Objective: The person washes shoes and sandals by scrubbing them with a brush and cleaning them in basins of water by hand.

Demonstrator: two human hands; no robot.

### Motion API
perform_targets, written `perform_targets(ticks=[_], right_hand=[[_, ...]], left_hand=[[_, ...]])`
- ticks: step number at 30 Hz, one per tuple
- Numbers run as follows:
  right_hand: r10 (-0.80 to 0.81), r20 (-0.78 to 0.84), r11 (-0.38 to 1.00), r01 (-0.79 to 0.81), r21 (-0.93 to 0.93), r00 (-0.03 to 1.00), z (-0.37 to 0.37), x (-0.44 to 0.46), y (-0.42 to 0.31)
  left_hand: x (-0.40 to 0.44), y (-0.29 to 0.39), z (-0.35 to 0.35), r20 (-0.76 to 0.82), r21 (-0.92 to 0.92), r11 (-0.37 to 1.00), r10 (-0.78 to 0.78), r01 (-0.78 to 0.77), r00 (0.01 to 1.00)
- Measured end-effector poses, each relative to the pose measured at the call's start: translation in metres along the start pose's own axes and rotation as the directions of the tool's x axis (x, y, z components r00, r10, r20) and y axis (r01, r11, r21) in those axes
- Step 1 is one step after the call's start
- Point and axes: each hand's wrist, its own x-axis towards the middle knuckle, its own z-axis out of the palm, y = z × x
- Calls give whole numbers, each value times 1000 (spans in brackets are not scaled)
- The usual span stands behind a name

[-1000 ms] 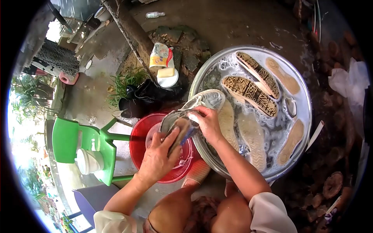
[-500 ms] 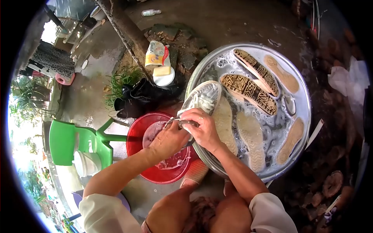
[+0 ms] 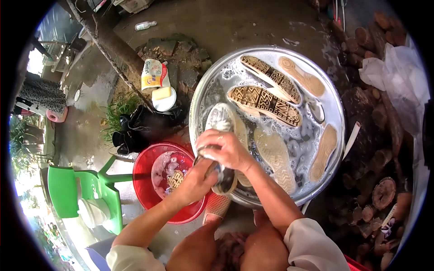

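Currently gripped: a silver-grey shoe (image 3: 220,118), its toe pointing away, clasped over the metal basin's near-left edge; a dark end shows below the fingers, which hide whether it belongs to the same shoe.
Right hand (image 3: 226,148): closed over the shoe from above, fingers bent.
Left hand (image 3: 197,182): curled against the shoe's side, thumb along it, just beside the red tub (image 3: 140,183).
Metal basin (image 3: 192,117): sudsy water, two shoes lying patterned soles up (image 3: 264,106), a pale sole (image 3: 276,158), and two tan insoles (image 3: 323,153) near the far side.
Red tub: foamy, with a patterned piece (image 3: 175,179) inside.
Beyond: black boots (image 3: 151,128), then yellow soap (image 3: 162,93) on a white lid (image 3: 165,104) beside a packet (image 3: 153,73).
Left: white bucket (image 3: 94,212) on a green chair (image 3: 62,192).
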Motion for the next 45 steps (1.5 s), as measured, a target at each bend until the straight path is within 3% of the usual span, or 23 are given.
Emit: perform_targets(ticks=[3,5,8,12,16,17,19,20,21,23,25,27,28,29,32,35,37,39,40,41,43,44,45], right_hand=[[37,-137,996,-47,-75,990,-3,-5,6],[43,-251,985,-84,-153,967,-4,-12,4],[53,-315,977,-115,-182,948,0,-27,19],[77,-447,988,-129,-87,891,1,-38,36],[53,-374,989,-100,-107,926,-4,-39,47],[39,-332,984,-93,-149,942,-4,-38,49],[167,-370,986,-146,85,914,-6,-44,59],[223,-450,972,-164,166,865,-7,-49,69],[282,-521,953,-174,246,806,-9,-57,82],[423,-619,904,-266,334,662,-27,-75,119],[338,-630,925,-369,88,699,-31,-82,150],[362,-659,929,-317,193,660,-29,-72,148],[382,-672,924,-288,253,635,-26,-68,145],[368,-686,924,-332,192,628,-25,-67,145],[329,-689,914,-402,60,646,-28,-65,149],[595,-423,779,-361,514,683,-35,-59,120],[680,-87,452,-322,832,728,-40,-66,111],[663,89,237,-321,917,743,-41,-62,86],[667,20,297,-289,910,745,-39,-64,86],[696,43,267,-315,911,717,-41,-65,83],[750,95,195,-356,914,655,-43,-68,76],[744,52,251,-351,902,666,-41,-68,78],[750,23,287,-356,889,661,-39,-71,82]], left_hand=[[37,-12,8,61,356,934,-41,16,997],[63,-37,28,255,755,653,-204,-63,945],[59,-65,64,296,946,122,57,-301,953],[78,-91,85,319,944,97,-17,-316,948],[119,-121,103,213,976,-114,272,-188,939],[125,-140,99,288,954,47,126,-296,949],[132,-178,74,481,825,396,-119,-403,868],[127,-146,51,402,752,644,-277,-142,872],[135,-128,50,399,784,612,-368,-104,840],[147,-165,82,-39,629,648,-525,429,850],[151,-164,88,-139,442,763,-460,471,877],[145,-147,78,-162,188,939,-261,290,952],[148,-140,65,-63,-11,913,-408,408,911],[143,-155,54,27,-233,944,-235,235,972],[97,-102,26,33,-750,587,-430,307,902],[59,-77,2,179,-941,202,-386,272,905],[51,-73,8,147,-905,300,-446,302,883],[67,-85,33,37,-832,532,-231,158,972],[67,-81,39,44,-429,903,12,8,999],[71,-66,42,172,87,968,216,-234,961],[75,-63,61,130,520,776,340,-356,931],[83,-80,74,125,728,476,615,-493,779],[88,-84,73,79,618,608,583,-499,809]])
